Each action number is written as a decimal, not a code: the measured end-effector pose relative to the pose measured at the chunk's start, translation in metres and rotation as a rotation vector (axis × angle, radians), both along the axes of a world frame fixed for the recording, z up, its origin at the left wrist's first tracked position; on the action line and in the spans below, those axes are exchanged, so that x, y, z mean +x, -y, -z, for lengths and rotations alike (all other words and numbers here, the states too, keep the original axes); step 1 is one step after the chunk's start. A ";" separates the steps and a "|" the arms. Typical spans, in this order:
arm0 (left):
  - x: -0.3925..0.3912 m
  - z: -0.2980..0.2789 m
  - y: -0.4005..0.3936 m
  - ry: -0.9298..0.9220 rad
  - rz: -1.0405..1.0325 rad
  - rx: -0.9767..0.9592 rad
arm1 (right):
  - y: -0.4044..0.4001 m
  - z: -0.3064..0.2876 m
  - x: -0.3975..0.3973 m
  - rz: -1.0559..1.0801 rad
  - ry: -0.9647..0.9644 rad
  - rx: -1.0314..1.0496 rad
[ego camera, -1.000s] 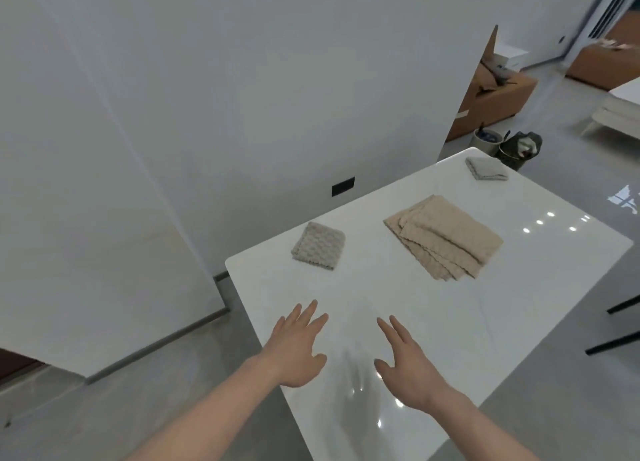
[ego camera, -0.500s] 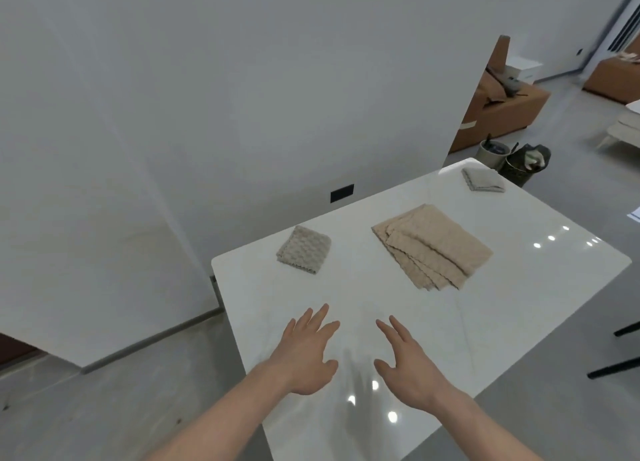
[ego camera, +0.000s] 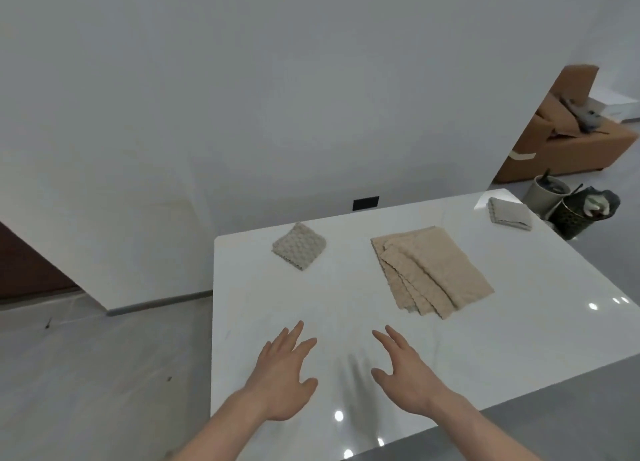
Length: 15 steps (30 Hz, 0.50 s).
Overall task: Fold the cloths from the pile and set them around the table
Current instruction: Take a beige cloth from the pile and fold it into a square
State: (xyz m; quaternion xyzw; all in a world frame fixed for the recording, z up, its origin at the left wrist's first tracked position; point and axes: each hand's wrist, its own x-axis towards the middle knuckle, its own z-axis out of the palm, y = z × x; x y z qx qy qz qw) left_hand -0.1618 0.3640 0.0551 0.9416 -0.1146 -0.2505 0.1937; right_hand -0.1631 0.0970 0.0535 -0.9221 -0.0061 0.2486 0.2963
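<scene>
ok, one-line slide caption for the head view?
Both open hands, left and right, hover over a white table holding a beige cloth pile and two folded cloths.

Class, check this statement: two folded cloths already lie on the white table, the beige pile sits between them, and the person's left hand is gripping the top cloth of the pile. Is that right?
Not quite. In the head view the left hand grips nothing: it hovers open above the table, short of the pile, as does the right hand. The rest holds: one folded cloth lies left of the pile, another at the far corner.

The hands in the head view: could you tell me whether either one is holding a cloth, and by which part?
Nothing is held. The left hand and right hand are open over the table, short of the pile of cloths.
</scene>
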 end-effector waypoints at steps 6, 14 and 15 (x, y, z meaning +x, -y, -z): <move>0.017 0.008 0.013 -0.002 -0.017 0.029 | 0.023 0.006 0.005 -0.011 0.026 -0.013; 0.036 0.008 0.087 0.009 0.050 0.009 | 0.104 0.016 0.008 0.039 0.008 -0.089; 0.038 0.009 0.096 0.011 0.047 0.015 | 0.116 0.018 0.012 0.033 0.005 -0.099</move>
